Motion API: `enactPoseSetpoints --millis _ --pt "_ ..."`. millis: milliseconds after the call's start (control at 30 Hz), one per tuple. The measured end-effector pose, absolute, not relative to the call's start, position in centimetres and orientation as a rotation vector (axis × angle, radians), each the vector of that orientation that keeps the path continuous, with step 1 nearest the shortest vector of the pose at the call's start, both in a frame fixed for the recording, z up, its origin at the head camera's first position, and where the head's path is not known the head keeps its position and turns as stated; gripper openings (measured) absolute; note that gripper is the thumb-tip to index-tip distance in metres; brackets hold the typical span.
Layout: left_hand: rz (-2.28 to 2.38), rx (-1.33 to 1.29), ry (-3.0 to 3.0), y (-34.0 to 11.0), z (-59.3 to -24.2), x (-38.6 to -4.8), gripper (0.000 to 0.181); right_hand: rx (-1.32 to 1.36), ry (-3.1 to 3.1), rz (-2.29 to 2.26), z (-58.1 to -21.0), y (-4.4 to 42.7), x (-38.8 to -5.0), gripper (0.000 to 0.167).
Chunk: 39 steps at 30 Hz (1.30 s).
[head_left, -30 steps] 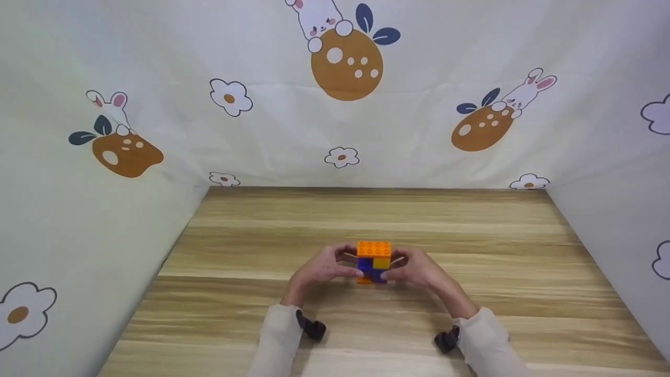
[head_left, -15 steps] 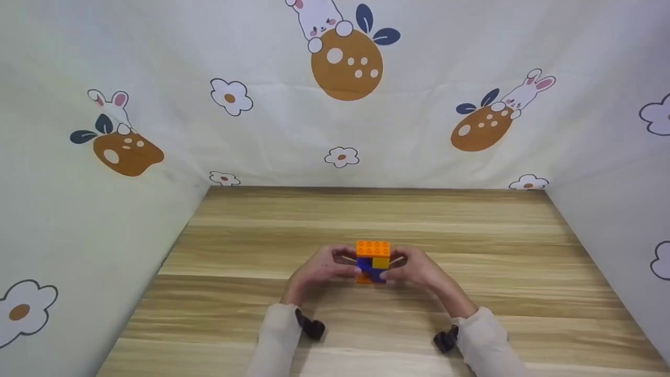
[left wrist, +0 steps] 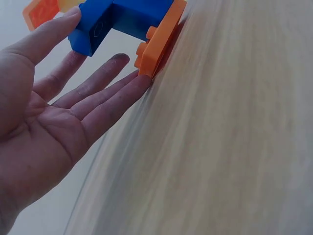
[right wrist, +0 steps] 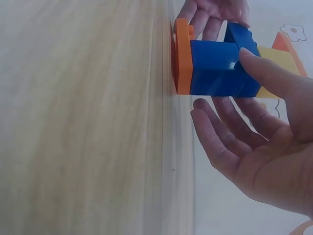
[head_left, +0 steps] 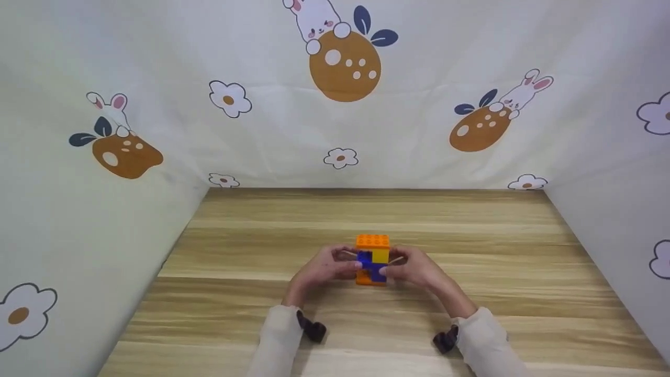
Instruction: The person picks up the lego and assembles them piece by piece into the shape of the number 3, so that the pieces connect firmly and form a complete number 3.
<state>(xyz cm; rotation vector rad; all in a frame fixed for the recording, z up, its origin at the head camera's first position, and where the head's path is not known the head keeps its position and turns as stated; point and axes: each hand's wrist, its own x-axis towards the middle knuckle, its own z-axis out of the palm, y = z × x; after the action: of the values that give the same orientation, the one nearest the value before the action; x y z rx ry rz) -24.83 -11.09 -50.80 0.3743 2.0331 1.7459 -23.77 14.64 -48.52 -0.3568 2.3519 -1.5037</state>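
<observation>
A small stack of toy building blocks stands between my two hands in the head view. It has an orange bottom plate (right wrist: pixel 184 56), blue blocks (right wrist: pixel 215 66), a yellow block (head_left: pixel 380 255) and an orange top plate (head_left: pixel 372 241) with studs. My left hand (head_left: pixel 327 264) pinches a blue block on the stack's left side with thumb and forefinger; its other fingers extend by the bottom plate. From the right, my right hand (head_left: pixel 416 267) pinches the blue part between thumb and fingers. A narrow dark gap shows under part of the bottom plate in the wrist views.
The wood-grain table (head_left: pixel 261 225) spreads around the stack. Pale cloth (head_left: pixel 272 136) printed with rabbits, fruit and flowers encloses the back and both sides. Black wrist devices (head_left: pixel 313 330) sit at both cuffs.
The stack's top has tilted back, away from me, so more of its front face shows. Both thumbs have risen slightly with it, still holding the blocks.
</observation>
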Motion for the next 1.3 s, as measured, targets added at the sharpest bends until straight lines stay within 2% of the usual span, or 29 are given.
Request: enactPoseSetpoints --millis 567,767,1300 --pt "1.84 0.263 2.043 -10.0 -51.3 -24.9 0.055 -0.135 2.336 -1.622 -48.8 13.8 -24.0 0.049" --pt "1.837 0.279 2.05 -9.9 -51.2 -24.7 0.05 -0.065 2.286 -1.656 -48.9 13.6 -24.2 0.048" --pt "1.871 0.189 2.215 -9.1 -51.1 -25.1 0.046 -0.129 2.271 -1.669 -48.8 14.1 -24.3 0.053"
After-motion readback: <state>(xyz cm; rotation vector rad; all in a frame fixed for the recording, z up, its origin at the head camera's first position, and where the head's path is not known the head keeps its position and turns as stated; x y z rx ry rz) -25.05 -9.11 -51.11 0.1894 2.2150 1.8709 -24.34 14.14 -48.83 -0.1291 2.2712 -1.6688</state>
